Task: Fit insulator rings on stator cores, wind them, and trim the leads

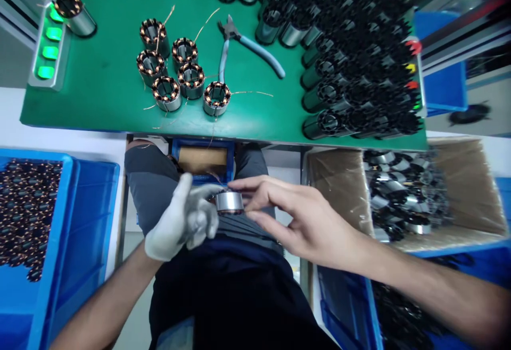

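Above my lap, a wound motor stator (pixel 229 202), a short silvery ring with dark ends, is held between both hands. My right hand (pixel 297 214) is bare, with thumb and fingers closed on the stator's right side. My left hand (pixel 186 219) wears a whitish glove; its fingers are curled, the forefinger reaching the stator's upper left edge. Slight blur and the curled fingers hide part of that grip. On the green bench (pixel 107 100), several copper-wound stators (pixel 166 94) stand with loose wire ends. Blue-handled cutting pliers (pixel 251 49) lie open beside them.
Rows of black-ended stator cores (pixel 319 124) fill the bench's right side. A green-lit strip (pixel 50 52) and a taller wound stator (pixel 80 17) stand at left. A blue bin (pixel 88 206) of wound parts is at left; a carton (pixel 339 185) of cores sits at right.
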Demonstrator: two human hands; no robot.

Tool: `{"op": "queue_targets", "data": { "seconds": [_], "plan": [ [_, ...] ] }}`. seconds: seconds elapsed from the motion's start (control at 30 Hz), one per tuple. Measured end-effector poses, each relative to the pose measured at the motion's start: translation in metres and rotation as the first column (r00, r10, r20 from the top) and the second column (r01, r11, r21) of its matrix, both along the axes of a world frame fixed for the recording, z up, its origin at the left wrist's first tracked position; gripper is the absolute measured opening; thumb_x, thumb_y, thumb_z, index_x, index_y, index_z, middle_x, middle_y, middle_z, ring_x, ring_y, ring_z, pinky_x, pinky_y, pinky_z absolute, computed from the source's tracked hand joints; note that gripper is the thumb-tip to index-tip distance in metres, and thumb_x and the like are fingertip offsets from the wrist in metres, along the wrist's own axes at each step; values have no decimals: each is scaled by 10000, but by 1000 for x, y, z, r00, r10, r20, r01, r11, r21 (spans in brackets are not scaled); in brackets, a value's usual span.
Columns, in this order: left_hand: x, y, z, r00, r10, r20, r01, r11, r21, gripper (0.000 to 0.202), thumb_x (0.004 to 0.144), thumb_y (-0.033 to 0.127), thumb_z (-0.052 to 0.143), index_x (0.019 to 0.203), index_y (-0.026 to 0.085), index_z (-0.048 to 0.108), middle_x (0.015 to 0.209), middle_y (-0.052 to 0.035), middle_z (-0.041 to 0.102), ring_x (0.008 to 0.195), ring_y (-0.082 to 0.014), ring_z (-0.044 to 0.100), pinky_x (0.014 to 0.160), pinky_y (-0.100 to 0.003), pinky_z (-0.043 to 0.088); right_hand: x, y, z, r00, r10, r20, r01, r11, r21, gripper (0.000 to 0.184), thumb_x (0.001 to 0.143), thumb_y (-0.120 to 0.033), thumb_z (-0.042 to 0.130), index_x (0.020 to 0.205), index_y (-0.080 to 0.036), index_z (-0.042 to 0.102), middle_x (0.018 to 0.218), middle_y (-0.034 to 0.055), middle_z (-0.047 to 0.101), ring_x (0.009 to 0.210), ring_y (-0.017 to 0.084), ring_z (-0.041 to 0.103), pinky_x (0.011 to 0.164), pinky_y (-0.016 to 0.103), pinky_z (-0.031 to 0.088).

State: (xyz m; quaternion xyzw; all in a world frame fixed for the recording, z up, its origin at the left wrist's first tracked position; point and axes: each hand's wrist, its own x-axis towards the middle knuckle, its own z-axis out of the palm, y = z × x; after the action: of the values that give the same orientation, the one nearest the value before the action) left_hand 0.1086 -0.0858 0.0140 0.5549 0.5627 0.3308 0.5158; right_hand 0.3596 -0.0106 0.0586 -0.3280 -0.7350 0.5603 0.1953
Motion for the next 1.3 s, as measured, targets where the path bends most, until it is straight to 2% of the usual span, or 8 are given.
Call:
{"op": "queue_targets", "data": {
  "seconds": [0.2, 0.37, 0.53, 0.7, 0.87, 1.07, 1.2, 1.3],
  "plan": [
    [18, -22, 12, 857, 241, -456, 76, 815, 574, 405, 828, 470, 986, 1157, 292, 829, 1065, -70, 884, 873, -275, 848, 742, -348, 621, 3, -14, -11, 996, -82, -35, 58, 893, -447, 305, 1130, -439, 770, 936, -203, 750, 1198, 142, 860, 1139, 259, 859, 976, 402, 711],
    [19, -10, 31, 989, -128, -79, 138, 981, 136, 222, 918, 143, 738, 1105, 249, 794, 974, 3, 873, 800, -184, 839, 742, -267, 664, 16, 10, 4, 990, 112, -80, -103, 988, 115, 112, 937, -404, 996, 1006, -413, 907, 1218, 3, 893, 1149, 261, 836, 1088, 442, 701],
    [8, -10, 43, 973, -33, -227, 104, 944, 313, 515, 925, 127, 827, 1412, 282, 768, 1388, -32, 865, 1210, -226, 868, 1075, -280, 682, 26, 28, 21, 998, 62, -20, -65, 976, -206, 350, 956, -570, 963, 1098, -253, 915, 1374, 122, 870, 1216, 292, 839, 1032, 401, 698],
    [12, -7, 50, 948, -66, -313, 206, 874, 440, 164, 1100, 230, 732, 1226, 308, 802, 1289, 14, 906, 1130, -188, 894, 996, -247, 704, 14, 19, 10, 968, 247, -52, -191, 585, -788, 466, 974, -602, 910, 961, -152, 789, 811, 25, 815, 568, 113, 694, 577, 223, 582],
    [18, -2, 39, 889, -33, -457, 233, 891, 389, 225, 973, 315, 754, 1178, 251, 821, 1097, -13, 919, 935, -243, 909, 867, -315, 726, 11, 12, 14, 980, 184, 75, -179, 982, -61, 437, 1066, -266, 763, 660, -214, 610, 576, -51, 521, 518, 88, 422, 493, 245, 303],
    [11, -1, 36, 947, 6, -322, 129, 909, 397, 249, 975, 172, 819, 1201, 272, 792, 1281, -32, 895, 1127, -210, 887, 1027, -289, 692, 19, 37, 22, 976, 184, 119, -149, 955, -256, 391, 855, -482, 1041, 878, -193, 779, 829, 2, 726, 691, 111, 627, 539, 206, 432],
    [13, 7, 50, 922, -140, -362, 299, 849, 435, 148, 1077, 197, 651, 1006, 269, 760, 1006, -11, 892, 868, -205, 870, 834, -308, 703, 14, 32, 5, 968, 249, -4, -140, 530, -836, 503, 914, -639, 933, 971, -166, 774, 782, 4, 753, 529, 97, 615, 450, 202, 465],
    [16, 9, 50, 900, -102, -425, 284, 875, 393, 90, 1019, 280, 684, 1037, 252, 766, 996, -25, 890, 839, -227, 867, 761, -322, 693, 10, 21, 3, 975, 223, -4, -168, 722, -672, 448, 993, -544, 872, 798, -186, 687, 658, -32, 668, 454, 64, 497, 428, 197, 371]
  ]
}}
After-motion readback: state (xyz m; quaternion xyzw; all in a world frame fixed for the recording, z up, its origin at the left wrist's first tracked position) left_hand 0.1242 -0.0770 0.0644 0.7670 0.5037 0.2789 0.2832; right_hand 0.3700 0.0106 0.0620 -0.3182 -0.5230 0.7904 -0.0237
